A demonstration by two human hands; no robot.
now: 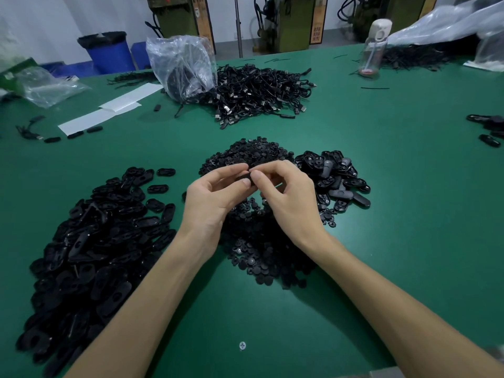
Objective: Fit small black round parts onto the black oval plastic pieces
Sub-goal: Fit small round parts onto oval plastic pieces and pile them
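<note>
you are holding one black oval piece (243,178) between both hands, above a heap of small round parts (251,152).
your left hand (215,199) is pinching the piece between thumb and curled forefinger, and your right hand (290,193) is closing its fingertips on the piece's right end; whether a round part is sitting under them is hidden. the piece's long axis is running roughly left to right, so the two hands are meeting it from opposite ends, equally near. on the green table (381,159), a large pile of oval pieces (95,241) is lying to your left and a smaller pile of ovals (335,178) just beside your right hand. the fitting looks under way, not yet finished.
</note>
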